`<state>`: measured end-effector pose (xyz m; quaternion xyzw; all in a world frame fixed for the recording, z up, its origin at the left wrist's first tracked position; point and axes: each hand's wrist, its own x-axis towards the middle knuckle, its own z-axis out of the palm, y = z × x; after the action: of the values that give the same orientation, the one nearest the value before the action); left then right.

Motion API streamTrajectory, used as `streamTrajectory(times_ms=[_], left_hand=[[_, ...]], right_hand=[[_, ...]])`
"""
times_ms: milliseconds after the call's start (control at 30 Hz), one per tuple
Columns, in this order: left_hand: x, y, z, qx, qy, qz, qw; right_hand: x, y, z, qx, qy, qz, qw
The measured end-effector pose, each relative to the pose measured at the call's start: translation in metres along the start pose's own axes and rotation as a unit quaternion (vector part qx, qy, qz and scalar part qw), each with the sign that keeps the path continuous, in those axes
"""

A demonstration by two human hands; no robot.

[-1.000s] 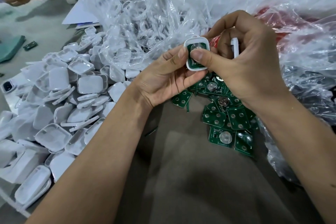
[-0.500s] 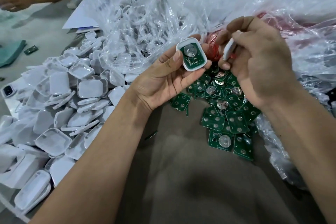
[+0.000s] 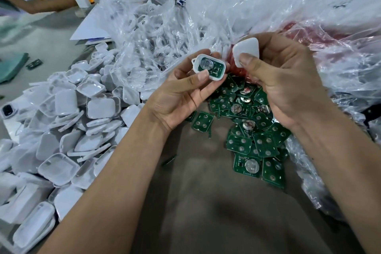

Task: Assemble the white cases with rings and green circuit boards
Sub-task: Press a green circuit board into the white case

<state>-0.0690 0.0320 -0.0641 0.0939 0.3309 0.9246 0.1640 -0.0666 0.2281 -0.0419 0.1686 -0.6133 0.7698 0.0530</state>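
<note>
Case pile: the loose white case halves [image 3: 68, 130] heap up on your far left, a great many not yet assembled, so most of the job is ahead of you.
Bag of rings: the clear plastic bag [image 3: 144, 27] behind the pile holds white rings (too tangled in the folds to count).
Left hand: your left hand [image 3: 181, 97] grasps the case bottom [image 3: 210, 67], thumb on its near edge and fingers behind it, open side tilted up toward you.
Board in case: a green circuit board [image 3: 213, 67] already lies seated inside that bottom, round metal cell showing; a small white loop sticks out at its left corner, likely the ring, though you cannot be sure from here.
Right hand: your right hand [image 3: 288, 80] pinches the white lid [image 3: 245, 50] between thumb and fingers, just beside the filled bottom but not touching it.
Loose boards: more green boards [image 3: 247, 130] lie scattered below your hands on the brown table [image 3: 206, 212].
Progress: this unit looks one step from done; what remains is pressing the lid onto the bottom.
</note>
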Motion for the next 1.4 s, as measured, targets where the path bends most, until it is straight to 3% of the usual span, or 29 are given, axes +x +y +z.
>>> streamTrajectory(times_ms=[367, 600, 733, 1000, 1267, 1400], left_hand=[[0.003, -0.001, -0.003, 0.029, -0.028, 0.017, 0.999], [0.003, -0.001, -0.008, 0.078, -0.027, 0.02, 0.996], [0.006, -0.009, -0.006, 0.164, 0.001, 0.069, 0.984], [0.006, -0.023, 0.005, 0.322, 0.096, 0.166, 0.927], [0.005, -0.033, 0.014, 0.479, 0.176, 0.241, 0.826], [0.005, -0.04, 0.019, 0.515, 0.206, 0.269, 0.788]], right_hand=[[0.002, 0.002, 0.001, -0.002, -0.056, -0.063, 0.996], [0.002, 0.002, 0.0, 0.012, -0.019, -0.022, 1.0], [0.003, 0.003, -0.002, 0.039, 0.0, 0.014, 0.999], [0.003, 0.0, -0.003, -0.018, 0.036, 0.028, 0.999], [0.004, 0.003, -0.005, -0.001, 0.031, 0.036, 0.999], [0.004, 0.009, -0.005, -0.066, 0.027, 0.026, 0.997]])
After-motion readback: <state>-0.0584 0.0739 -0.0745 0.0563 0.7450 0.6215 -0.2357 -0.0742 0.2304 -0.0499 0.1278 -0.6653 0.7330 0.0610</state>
